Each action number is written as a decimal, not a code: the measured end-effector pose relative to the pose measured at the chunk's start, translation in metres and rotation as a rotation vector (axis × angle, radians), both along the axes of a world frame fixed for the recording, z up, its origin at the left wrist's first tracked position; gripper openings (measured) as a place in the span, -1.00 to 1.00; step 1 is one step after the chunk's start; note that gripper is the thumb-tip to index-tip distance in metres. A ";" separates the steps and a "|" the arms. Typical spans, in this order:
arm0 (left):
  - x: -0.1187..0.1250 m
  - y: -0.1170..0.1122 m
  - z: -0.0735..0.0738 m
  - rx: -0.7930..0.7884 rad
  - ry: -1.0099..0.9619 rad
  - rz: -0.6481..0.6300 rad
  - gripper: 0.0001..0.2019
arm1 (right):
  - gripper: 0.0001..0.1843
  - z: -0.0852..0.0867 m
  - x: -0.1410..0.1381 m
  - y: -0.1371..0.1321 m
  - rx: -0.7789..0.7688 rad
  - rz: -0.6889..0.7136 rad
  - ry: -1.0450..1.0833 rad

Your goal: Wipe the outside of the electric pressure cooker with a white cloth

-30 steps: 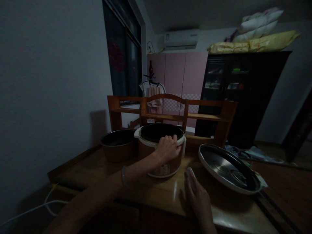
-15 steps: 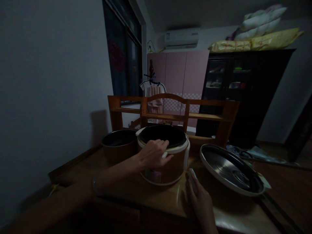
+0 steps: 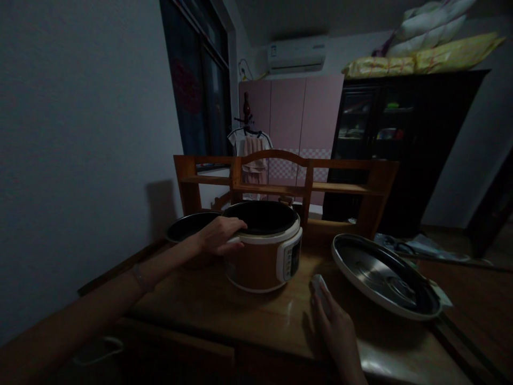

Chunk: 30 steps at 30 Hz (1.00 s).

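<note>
A brown and white electric cooker [image 3: 254, 267] stands lidless on the wooden table, its control panel [image 3: 289, 258] facing front right. My left hand [image 3: 224, 235] is closed on the white handle at the cooker's left rim, fingers over the top edge and thumb below. In my right hand [image 3: 334, 321], by the front of the table, is a small white folded cloth [image 3: 320, 286]; its full shape is partly covered by the fingers. The round cooker lid [image 3: 380, 272] lies right of that hand, its metal inner side up. Behind my left forearm sits a dark inner pot [image 3: 188, 225], partly hidden.
A wooden shelf rack [image 3: 276, 190] rises along the back of the table [image 3: 264, 315]. The wall [image 3: 80, 149] borders the left side. Plastic bags [image 3: 425, 246] lie beyond the table at the right. Pink cabinets [image 3: 286, 117] stand farther back.
The cooker has turned, bringing its control panel from the right side round toward the front. My left hand has moved left with the handle. My right hand has barely shifted.
</note>
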<state>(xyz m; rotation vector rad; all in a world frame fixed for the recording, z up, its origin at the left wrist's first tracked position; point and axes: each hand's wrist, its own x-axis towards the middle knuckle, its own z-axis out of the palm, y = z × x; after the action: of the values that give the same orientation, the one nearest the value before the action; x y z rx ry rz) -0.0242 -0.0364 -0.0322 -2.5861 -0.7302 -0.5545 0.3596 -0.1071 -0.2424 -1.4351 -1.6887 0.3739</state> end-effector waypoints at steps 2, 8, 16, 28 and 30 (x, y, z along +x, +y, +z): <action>-0.004 0.000 0.000 -0.003 0.005 -0.003 -0.57 | -0.40 0.001 0.001 -0.001 -0.010 0.006 0.028; 0.001 -0.006 0.003 0.005 0.035 0.028 -0.57 | -0.34 0.007 0.001 -0.004 -0.049 -0.052 0.154; 0.022 -0.042 0.014 0.181 -0.227 0.141 -0.48 | -0.25 0.017 -0.004 0.000 -0.068 -0.144 0.385; 0.044 -0.100 -0.137 -0.302 -1.578 0.638 -0.53 | -0.25 0.071 -0.126 -0.023 0.342 0.102 0.292; 0.040 -0.094 -0.159 -0.402 -1.615 0.657 -0.56 | -0.23 0.072 -0.145 -0.021 0.396 0.144 0.102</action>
<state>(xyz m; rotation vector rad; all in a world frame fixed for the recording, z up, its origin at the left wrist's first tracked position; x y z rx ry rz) 0.0157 -0.1305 -0.1907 -1.4035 -2.1193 -2.3666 0.2142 -0.1279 -0.1704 -0.9939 -1.6749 0.1726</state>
